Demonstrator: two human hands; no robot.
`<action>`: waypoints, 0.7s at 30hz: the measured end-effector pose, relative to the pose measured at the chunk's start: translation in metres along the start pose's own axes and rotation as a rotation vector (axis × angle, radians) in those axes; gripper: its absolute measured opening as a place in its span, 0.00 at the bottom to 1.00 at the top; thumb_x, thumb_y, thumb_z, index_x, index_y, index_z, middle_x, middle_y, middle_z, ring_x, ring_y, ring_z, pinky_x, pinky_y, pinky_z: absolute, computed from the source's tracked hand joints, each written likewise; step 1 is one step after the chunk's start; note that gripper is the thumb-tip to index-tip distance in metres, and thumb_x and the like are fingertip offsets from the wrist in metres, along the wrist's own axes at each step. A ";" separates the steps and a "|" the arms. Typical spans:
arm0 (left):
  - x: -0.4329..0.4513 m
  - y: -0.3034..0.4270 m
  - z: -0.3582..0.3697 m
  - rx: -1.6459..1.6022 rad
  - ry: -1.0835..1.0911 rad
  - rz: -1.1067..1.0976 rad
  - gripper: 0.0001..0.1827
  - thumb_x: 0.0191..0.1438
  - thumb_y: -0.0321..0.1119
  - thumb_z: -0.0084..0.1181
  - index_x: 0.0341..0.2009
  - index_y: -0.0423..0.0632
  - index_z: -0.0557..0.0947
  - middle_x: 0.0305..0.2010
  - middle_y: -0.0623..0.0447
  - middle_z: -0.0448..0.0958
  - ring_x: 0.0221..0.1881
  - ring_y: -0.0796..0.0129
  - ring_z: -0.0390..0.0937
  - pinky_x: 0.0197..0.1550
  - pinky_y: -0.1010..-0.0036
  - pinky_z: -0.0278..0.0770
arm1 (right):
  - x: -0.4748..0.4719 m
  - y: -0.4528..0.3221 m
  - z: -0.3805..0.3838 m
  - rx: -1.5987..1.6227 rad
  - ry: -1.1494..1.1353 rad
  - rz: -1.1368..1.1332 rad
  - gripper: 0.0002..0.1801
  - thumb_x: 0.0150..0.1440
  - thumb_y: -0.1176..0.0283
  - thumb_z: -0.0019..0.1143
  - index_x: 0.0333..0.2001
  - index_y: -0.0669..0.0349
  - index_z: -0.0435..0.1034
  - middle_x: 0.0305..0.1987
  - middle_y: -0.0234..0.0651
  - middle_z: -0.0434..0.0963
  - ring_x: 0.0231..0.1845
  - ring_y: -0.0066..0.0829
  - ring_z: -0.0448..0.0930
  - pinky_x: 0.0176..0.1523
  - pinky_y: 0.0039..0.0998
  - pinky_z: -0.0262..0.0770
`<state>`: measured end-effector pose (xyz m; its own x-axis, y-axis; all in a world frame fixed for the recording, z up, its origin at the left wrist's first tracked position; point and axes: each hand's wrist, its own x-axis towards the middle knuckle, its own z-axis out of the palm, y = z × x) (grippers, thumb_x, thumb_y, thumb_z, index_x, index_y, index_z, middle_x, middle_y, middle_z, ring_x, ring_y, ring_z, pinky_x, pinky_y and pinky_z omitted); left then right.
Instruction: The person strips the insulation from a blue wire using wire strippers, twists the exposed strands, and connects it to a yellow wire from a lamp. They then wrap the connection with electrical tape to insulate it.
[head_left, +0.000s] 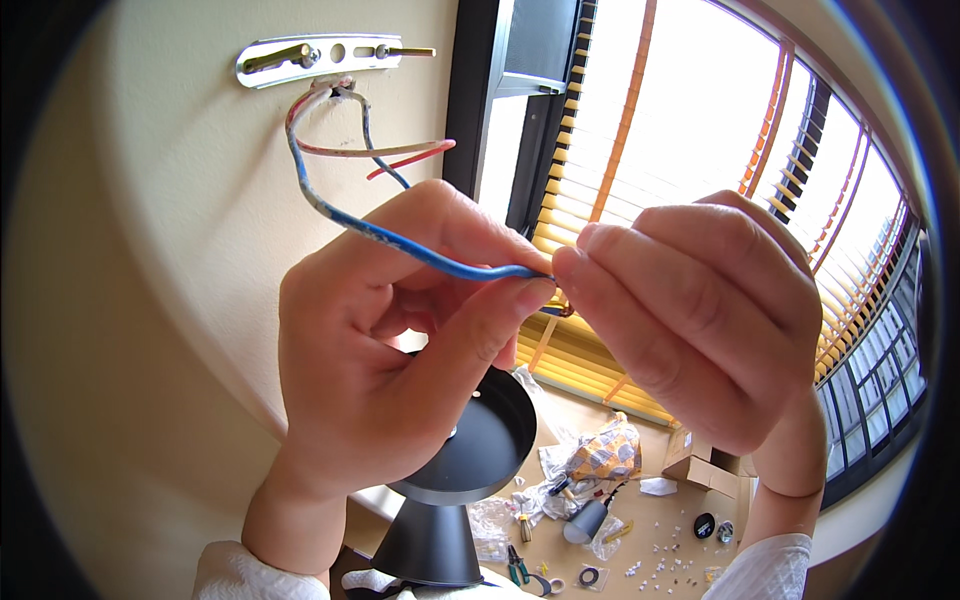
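In the middle of the head view, my left hand (390, 360) pinches a blue insulated wire (420, 251) between thumb and forefinger, close to its end. My right hand (705, 307) has its thumb and fingertips closed at that same end, almost touching the left fingertips. A short bit of bare copper (567, 310) shows just below them; the rest of the tip is hidden. The blue wire comes out of a wall hole under a metal mounting bracket (337, 52) with two screws. A red wire (412, 159) sticks out there, and a second bluish wire (367, 124) runs behind my left hand.
Below my left hand is a black lamp fixture (431, 544) with a round dish. A window with yellow blinds (600, 150) fills the right side. On the surface below lie green-handled pliers (517, 566), a screwdriver (525, 527), tape (589, 576), small white pieces and an open cardboard box (701, 469).
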<state>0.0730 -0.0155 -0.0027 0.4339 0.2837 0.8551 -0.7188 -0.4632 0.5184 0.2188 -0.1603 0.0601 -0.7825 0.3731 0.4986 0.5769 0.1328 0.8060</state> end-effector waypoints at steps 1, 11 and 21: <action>0.000 0.000 0.000 0.003 0.001 0.002 0.05 0.58 0.23 0.62 0.36 0.38 0.77 0.25 0.53 0.77 0.18 0.81 0.70 0.17 0.88 0.62 | 0.000 0.000 0.000 -0.021 -0.002 -0.021 0.16 0.42 0.76 0.73 0.37 0.66 0.80 0.35 0.37 0.81 0.33 0.30 0.80 0.28 0.25 0.77; 0.001 0.000 0.000 -0.001 -0.022 -0.007 0.05 0.60 0.24 0.61 0.37 0.39 0.77 0.25 0.53 0.77 0.17 0.81 0.69 0.16 0.88 0.60 | -0.006 0.011 0.010 0.756 -0.003 0.421 0.14 0.45 0.85 0.69 0.39 0.72 0.78 0.32 0.44 0.82 0.31 0.30 0.82 0.30 0.22 0.74; -0.001 -0.002 -0.004 0.008 -0.021 0.005 0.05 0.61 0.25 0.59 0.39 0.40 0.76 0.25 0.54 0.76 0.16 0.84 0.64 0.17 0.88 0.57 | -0.012 -0.053 0.029 1.251 0.277 1.037 0.12 0.54 0.88 0.64 0.43 0.74 0.77 0.40 0.45 0.83 0.42 0.27 0.84 0.44 0.25 0.81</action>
<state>0.0721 -0.0118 -0.0051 0.4415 0.2639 0.8576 -0.7167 -0.4712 0.5140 0.2041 -0.1446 0.0020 0.0978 0.6228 0.7762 0.5604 0.6101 -0.5602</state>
